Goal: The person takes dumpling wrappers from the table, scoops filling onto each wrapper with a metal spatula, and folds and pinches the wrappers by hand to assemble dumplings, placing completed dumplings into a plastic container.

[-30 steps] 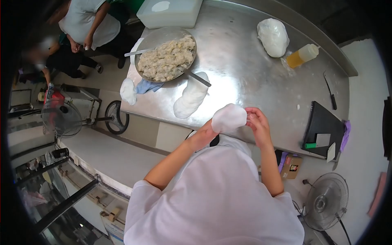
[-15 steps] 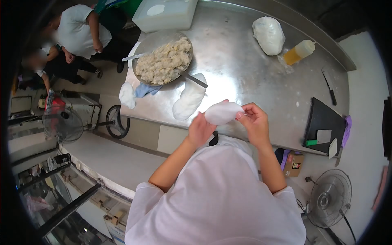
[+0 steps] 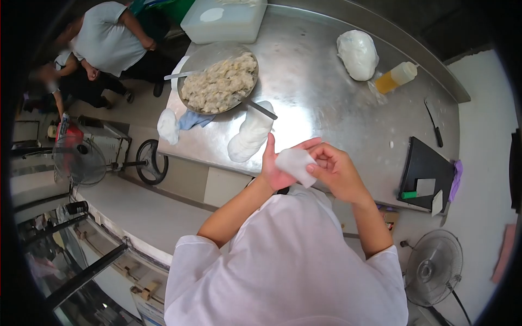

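Observation:
A thin white dough wrapper lies partly across the palm of my left hand. The fingers of that hand are stretched out, the thumb spread apart from them. My right hand pinches the wrapper's right edge between thumb and fingers. Just beyond my left hand, a stack of overlapping white wrappers rests on the steel table. Behind it stands a wide metal bowl full of pale, chunky filling. A flat-handled tool sticks out of the filling over the stack.
On the table are a white plastic tub, a bagged white lump, a squeeze bottle, a knife, a black board, a blue cloth and a white bundle. Two people stand at the far left.
The wrapper has shifted slightly right and down, and now hangs tilted across my left palm. My left fingers have spread wider. My right hand keeps its pinch, its wrist turned inward.

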Demonstrator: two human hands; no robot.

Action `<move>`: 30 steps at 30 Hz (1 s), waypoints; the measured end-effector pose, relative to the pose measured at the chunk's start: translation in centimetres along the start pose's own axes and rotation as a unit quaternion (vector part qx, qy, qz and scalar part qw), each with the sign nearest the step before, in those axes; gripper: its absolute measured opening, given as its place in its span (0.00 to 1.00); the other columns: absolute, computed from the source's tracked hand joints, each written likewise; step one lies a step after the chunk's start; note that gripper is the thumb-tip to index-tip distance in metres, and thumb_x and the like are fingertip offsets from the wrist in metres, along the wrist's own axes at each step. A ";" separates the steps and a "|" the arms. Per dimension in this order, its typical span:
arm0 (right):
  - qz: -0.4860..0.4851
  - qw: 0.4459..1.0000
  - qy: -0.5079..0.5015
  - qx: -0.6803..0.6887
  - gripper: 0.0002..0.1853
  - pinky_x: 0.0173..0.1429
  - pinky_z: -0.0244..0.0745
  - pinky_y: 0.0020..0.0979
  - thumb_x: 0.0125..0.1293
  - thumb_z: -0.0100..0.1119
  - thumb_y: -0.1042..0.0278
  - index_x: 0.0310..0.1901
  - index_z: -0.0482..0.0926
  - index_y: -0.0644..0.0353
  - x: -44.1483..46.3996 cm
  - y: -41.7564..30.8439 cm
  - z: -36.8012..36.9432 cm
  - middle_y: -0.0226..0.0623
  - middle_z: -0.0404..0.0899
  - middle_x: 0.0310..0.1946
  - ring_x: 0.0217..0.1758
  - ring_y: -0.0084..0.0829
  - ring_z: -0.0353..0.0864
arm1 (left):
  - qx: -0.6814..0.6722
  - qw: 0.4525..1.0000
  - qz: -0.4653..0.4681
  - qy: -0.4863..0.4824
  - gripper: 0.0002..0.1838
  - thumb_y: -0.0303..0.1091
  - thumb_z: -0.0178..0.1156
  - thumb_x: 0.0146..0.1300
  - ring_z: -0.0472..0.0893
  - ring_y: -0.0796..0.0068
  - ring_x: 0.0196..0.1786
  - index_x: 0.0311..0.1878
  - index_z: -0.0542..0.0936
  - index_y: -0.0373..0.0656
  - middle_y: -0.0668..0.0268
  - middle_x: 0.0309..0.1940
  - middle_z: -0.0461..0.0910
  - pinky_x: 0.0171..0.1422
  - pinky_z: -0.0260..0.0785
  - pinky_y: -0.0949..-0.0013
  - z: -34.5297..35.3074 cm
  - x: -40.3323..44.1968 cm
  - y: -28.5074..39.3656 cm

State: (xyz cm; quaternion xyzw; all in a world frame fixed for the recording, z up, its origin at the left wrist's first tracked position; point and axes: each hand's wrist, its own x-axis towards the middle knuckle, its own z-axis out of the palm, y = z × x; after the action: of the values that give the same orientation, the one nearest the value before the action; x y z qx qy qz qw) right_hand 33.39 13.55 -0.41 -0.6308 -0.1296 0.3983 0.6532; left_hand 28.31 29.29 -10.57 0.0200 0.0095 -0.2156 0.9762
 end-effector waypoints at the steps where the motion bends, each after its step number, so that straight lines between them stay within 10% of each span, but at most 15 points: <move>1: 0.002 1.000 -0.002 -0.001 0.06 0.46 0.75 0.23 0.67 0.60 0.79 0.43 0.74 0.67 0.0 0.5 -0.4 0.31 0.79 0.38 0.41 0.18 0.80 | -0.018 1.000 0.005 0.024 0.64 0.86 0.27 0.56 0.57 0.46 0.77 0.77 0.52 0.33 0.49 0.77 0.53 0.81 0.44 0.48 0.1 -0.3 -0.1; 15: -0.037 0.959 0.144 -0.241 0.08 0.34 0.71 0.22 0.63 0.63 0.79 0.42 0.75 0.67 -0.7 1.6 -2.6 0.32 0.80 0.32 0.28 0.16 0.75 | 0.016 0.998 -0.016 0.058 0.54 0.78 0.25 0.66 0.56 0.61 0.78 0.77 0.54 0.38 0.60 0.77 0.57 0.82 0.45 0.56 1.8 -1.7 -0.6; 30: 0.000 0.967 0.201 -0.156 0.11 0.39 0.73 0.22 0.65 0.65 0.72 0.45 0.76 0.66 -1.5 4.5 -3.7 0.33 0.79 0.38 0.37 0.19 0.80 | 0.059 0.991 -0.042 0.109 0.50 0.72 0.36 0.69 0.58 0.60 0.78 0.76 0.53 0.33 0.54 0.76 0.57 0.81 0.48 0.57 2.3 -2.4 -0.8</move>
State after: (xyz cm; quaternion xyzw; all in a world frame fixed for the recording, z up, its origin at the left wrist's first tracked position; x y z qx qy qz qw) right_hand 33.36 9.36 -4.70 -0.7918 -0.0561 0.2378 0.5597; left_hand 25.84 29.47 -8.20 0.1007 0.1039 -0.2536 0.9564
